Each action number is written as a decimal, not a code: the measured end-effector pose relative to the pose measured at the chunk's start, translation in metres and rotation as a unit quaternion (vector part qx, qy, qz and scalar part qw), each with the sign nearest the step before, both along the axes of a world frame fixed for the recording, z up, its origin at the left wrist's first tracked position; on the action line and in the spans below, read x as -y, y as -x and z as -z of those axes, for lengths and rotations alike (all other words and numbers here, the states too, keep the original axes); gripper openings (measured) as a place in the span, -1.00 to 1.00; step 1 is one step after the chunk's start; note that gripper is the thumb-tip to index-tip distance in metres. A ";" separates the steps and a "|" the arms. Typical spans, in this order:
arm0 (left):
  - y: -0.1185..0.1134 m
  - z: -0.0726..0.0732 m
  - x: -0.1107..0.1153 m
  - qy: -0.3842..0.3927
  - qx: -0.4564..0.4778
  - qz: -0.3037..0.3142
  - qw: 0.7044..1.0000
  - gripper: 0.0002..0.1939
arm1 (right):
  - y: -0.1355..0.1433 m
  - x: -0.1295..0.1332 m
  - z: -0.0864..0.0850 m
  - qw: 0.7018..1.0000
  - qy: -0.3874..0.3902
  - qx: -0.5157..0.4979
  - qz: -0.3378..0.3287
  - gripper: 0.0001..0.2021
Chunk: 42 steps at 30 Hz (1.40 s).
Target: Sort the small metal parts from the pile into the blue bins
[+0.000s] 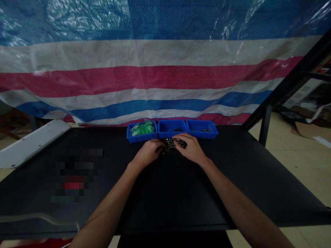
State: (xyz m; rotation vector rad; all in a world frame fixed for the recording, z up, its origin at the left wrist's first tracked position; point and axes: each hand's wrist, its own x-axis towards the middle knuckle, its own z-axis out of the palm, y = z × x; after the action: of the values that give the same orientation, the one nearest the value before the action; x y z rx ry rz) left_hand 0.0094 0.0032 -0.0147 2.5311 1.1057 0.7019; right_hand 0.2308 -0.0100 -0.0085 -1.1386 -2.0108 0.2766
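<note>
A pile of small metal parts point(170, 144) lies on the black table, just in front of three blue bins. My left hand point(149, 151) is at the pile's left edge, fingers curled inward; whatever its fingertips hold is hidden. On the right side, my right hand point(190, 147) curls over the pile, its fingertips at the parts. The left bin point(141, 138) holds green and clear plastic pieces. In the middle bin point(165, 134) are some dark small parts, and the right bin point(209, 135) contains a few small metal pieces.
The black table point(176, 199) has a long white panel point(33, 141) at its left edge. A blurred-out patch with red lies left of my left arm, with a pale cable point(38, 216) below it. A striped tarp point(144, 79) hangs behind; a black frame post point(265, 125) stands right.
</note>
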 end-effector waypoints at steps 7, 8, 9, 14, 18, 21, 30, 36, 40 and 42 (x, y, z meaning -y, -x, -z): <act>-0.012 0.006 0.001 0.127 0.287 -0.073 0.947 -0.80 | -0.001 0.005 0.005 0.996 0.025 -0.082 -0.005 -0.78; -0.015 0.006 0.001 0.152 0.329 -0.077 0.929 -0.80 | 0.001 0.006 0.005 0.995 0.037 -0.093 -0.017 -0.78; -0.017 0.007 0.001 0.171 0.360 -0.081 0.914 -0.79 | 0.004 0.007 0.005 0.993 0.049 -0.106 -0.029 -0.78; -0.025 0.005 0.003 0.230 0.428 -0.090 0.869 -0.69 | 0.020 0.014 0.006 0.976 0.096 -0.191 -0.032 -0.81; -0.027 0.003 0.007 0.243 0.426 -0.103 0.865 -0.70 | 0.024 0.014 0.006 0.963 0.122 -0.239 -0.023 -0.87; -0.022 -0.002 0.009 0.189 0.362 -0.107 0.907 -0.76 | 0.018 0.008 0.007 0.953 0.122 -0.279 0.005 -0.88; 0.004 -0.005 0.004 0.051 0.007 -0.001 0.999 -0.92 | -0.012 -0.011 0.004 0.874 0.019 -0.443 0.199 -0.70; -0.004 -0.004 0.005 0.067 0.064 -0.012 0.996 -0.90 | 0.009 0.000 -0.002 0.843 0.190 -0.503 -0.017 -0.82; -0.010 -0.008 0.008 0.094 0.160 -0.042 0.982 -0.92 | 0.012 0.000 -0.001 0.832 0.202 -0.516 -0.038 -0.76; -0.012 -0.008 0.009 0.107 0.201 -0.055 0.972 -0.92 | 0.009 0.001 -0.002 0.844 0.209 -0.493 -0.035 -0.66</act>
State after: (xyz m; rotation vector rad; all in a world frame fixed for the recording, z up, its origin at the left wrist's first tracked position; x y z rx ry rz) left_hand 0.0212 -0.0060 -0.0064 2.0406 1.1123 1.0103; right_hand 0.2221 -0.0109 -0.0060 -0.8726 -1.0714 1.1297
